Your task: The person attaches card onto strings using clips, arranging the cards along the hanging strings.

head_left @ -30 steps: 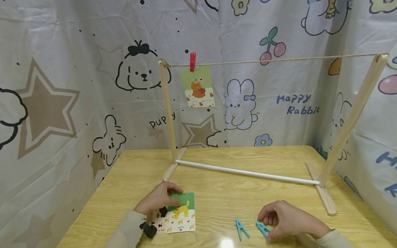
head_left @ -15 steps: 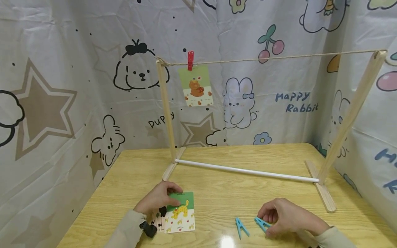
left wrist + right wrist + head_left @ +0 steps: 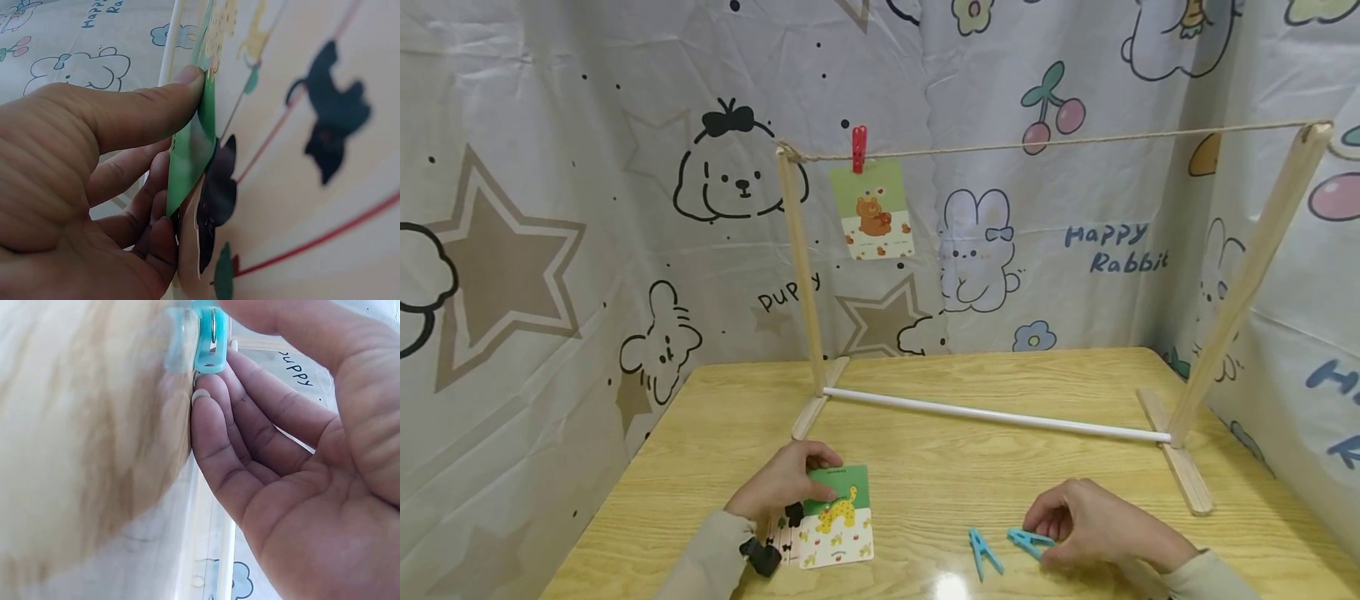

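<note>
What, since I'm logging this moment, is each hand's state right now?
Left hand: closed, pinching the green-and-white card.
Right hand: closed, pinching a blue clothespin.

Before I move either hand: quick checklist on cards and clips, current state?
1. Left hand pinching the green-and-white card: ok.
2. That card clear of the card beneath: not ok, they overlap.
3. Right hand holding one blue clip: ok.
4. That clip raised off the table: cannot tell.
5. Other clip lying free of both hands: ok.
6. Red clip holding the bear card on the rope: ok.
</note>
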`<state>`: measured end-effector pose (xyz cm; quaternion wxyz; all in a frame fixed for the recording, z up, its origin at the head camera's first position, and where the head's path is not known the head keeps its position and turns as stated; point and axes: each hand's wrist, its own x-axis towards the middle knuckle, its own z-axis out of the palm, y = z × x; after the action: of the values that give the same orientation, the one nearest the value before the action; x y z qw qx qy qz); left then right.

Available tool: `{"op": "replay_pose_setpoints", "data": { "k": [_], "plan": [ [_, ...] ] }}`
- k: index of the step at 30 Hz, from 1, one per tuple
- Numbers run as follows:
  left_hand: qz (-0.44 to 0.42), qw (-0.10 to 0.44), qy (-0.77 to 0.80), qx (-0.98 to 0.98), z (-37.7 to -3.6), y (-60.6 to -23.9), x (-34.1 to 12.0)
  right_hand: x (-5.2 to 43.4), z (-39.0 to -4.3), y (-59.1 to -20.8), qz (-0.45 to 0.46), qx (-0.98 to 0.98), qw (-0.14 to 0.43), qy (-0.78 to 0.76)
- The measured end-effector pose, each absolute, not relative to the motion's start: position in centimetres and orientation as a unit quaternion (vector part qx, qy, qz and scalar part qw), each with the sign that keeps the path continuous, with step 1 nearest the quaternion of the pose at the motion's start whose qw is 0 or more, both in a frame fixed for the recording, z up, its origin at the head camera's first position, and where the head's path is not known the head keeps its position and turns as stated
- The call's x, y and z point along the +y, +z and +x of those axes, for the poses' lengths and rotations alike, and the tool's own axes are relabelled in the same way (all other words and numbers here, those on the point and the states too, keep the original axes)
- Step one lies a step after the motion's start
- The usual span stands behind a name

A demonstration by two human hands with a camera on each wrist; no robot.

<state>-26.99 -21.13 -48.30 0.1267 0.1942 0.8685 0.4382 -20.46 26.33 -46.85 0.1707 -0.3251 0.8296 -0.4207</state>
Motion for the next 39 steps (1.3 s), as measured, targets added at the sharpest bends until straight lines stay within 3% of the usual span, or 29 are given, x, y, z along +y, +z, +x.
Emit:
{"op": "replay_pose_setpoints", "data": {
  "k": [39],
  "plan": [
    [0.182,0.096,0.429,0.879,-27.03,-47.84,-20.72,26.47,-20.74,-47.36,-0.318,0.835,0.140,-0.427]
  ]
}}
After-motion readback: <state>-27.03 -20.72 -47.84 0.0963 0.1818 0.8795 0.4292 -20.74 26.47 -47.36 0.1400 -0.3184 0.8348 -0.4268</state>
